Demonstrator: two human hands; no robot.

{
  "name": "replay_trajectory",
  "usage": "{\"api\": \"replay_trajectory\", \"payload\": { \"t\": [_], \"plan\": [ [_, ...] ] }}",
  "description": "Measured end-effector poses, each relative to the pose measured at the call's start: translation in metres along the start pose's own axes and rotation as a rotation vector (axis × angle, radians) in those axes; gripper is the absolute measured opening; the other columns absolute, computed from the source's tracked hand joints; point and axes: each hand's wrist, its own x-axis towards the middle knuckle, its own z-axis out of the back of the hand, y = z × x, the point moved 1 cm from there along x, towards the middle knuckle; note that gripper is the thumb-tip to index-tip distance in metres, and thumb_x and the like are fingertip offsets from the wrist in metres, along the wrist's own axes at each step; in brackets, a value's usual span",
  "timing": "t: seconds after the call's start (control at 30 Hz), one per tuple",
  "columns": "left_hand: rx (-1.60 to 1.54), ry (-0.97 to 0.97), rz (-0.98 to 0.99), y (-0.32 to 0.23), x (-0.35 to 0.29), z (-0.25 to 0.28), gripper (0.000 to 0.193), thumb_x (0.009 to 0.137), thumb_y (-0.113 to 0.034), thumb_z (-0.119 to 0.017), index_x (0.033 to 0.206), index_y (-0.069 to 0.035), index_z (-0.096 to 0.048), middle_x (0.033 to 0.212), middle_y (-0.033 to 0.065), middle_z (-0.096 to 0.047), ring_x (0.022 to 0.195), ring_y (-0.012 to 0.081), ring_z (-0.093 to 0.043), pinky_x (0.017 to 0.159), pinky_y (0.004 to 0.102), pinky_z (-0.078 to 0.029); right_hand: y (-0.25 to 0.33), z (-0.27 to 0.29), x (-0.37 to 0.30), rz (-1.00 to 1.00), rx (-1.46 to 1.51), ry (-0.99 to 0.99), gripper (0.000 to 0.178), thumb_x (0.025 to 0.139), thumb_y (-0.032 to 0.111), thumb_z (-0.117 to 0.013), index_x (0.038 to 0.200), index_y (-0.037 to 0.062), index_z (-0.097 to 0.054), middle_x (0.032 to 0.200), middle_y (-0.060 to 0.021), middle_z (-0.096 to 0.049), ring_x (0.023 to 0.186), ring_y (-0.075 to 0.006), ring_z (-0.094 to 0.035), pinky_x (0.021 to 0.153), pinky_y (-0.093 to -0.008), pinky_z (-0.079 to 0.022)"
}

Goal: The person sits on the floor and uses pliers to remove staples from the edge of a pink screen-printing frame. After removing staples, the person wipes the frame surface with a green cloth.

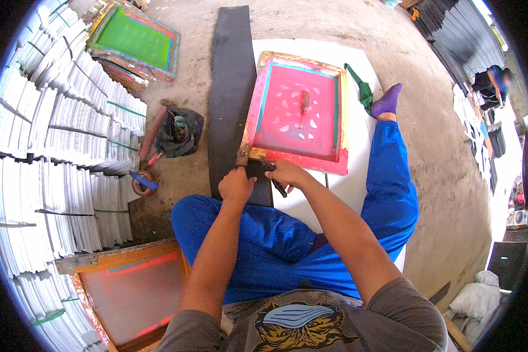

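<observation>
A screen-printing frame (344, 144) with pink mesh and pale petal-like shapes lies before me on white sheets. My left hand (236, 185) is closed around the lower part of a brownish metal piece (243, 154), which looks like a hinge, against the frame's near left corner. My right hand (288, 175) grips a black-handled tool (280, 187), apparently pliers, beside that corner. Its tip is too small to make out. On the mesh rests a screwdriver (305, 101) with a reddish-brown handle.
A long black sheet (232, 76) runs along the frame's left side. Tied paper stacks (70, 135) line the far left. A black plastic bag (182, 132) and tape roll (142, 183) sit nearby. Other frames are the green one (136, 38) and a wooden one (129, 296) beside my knee.
</observation>
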Motion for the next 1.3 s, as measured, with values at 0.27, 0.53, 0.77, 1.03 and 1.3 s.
{"api": "replay_trajectory", "payload": {
  "t": [0.27, 0.53, 0.77, 1.03, 1.3],
  "plan": [
    [-0.111, -0.044, -0.030, 0.006, 0.009, -0.013, 0.052, 0.084, -0.043, -0.074, 0.121, -0.010, -0.060, 0.112, 0.0149, -0.068, 0.099, 0.0359, -0.069, 0.082, 0.0478, -0.057, 0.023, 0.012, 0.002, -0.152, -0.091, 0.038, 0.043, 0.091, 0.034, -0.063, 0.102, -0.0072, -0.060, 0.075, -0.0161, -0.065, 0.062, -0.0298, -0.068, 0.051, -0.0475, -0.058],
    [-0.155, -0.121, -0.049, 0.001, 0.012, -0.014, 0.051, 0.083, -0.041, -0.075, 0.121, -0.009, -0.060, 0.111, 0.0153, -0.066, 0.099, 0.0368, -0.069, 0.081, 0.0483, -0.057, 0.025, 0.021, 0.019, -0.217, -0.169, 0.074, 0.028, 0.084, 0.023, -0.064, 0.091, -0.0051, -0.065, 0.073, -0.0200, -0.068, 0.061, -0.0288, -0.069, 0.051, -0.0474, -0.058],
    [-0.176, -0.060, -0.022, 0.001, 0.017, -0.012, 0.044, 0.084, -0.040, -0.074, 0.111, -0.006, -0.066, 0.114, 0.0161, -0.066, 0.101, 0.0364, -0.068, 0.084, 0.0476, -0.056, 0.035, -0.026, -0.019, 0.015, -0.343, -0.350, 0.024, 0.080, 0.013, -0.062, 0.091, -0.0075, -0.064, 0.080, -0.0278, -0.069, 0.070, -0.0400, -0.070, 0.066, -0.0482, -0.059],
    [-0.210, -0.066, -0.014, 0.000, 0.017, -0.014, 0.037, 0.086, -0.036, -0.073, 0.106, -0.005, -0.068, 0.111, 0.0157, -0.067, 0.101, 0.0363, -0.068, 0.085, 0.0467, -0.056, -0.002, -0.055, 0.007, -0.066, -0.311, -0.487, 0.028, 0.090, 0.024, -0.052, 0.103, 0.0024, -0.064, 0.097, -0.0260, -0.071, 0.093, -0.0439, -0.070, 0.083, -0.0544, -0.055],
    [-0.430, 0.025, 0.046, 0.016, 0.028, -0.027, 0.035, 0.090, -0.039, -0.065, 0.102, -0.008, -0.074, 0.107, 0.0215, -0.070, 0.104, 0.0396, -0.067, 0.089, 0.0480, -0.053, -0.011, -0.061, -0.017, 0.083, -0.348, -0.309, 0.033, 0.082, 0.024, -0.067, 0.105, 0.0010, -0.063, 0.092, -0.0262, -0.070, 0.091, -0.0430, -0.068, 0.084, -0.0522, -0.055]
  ]
}}
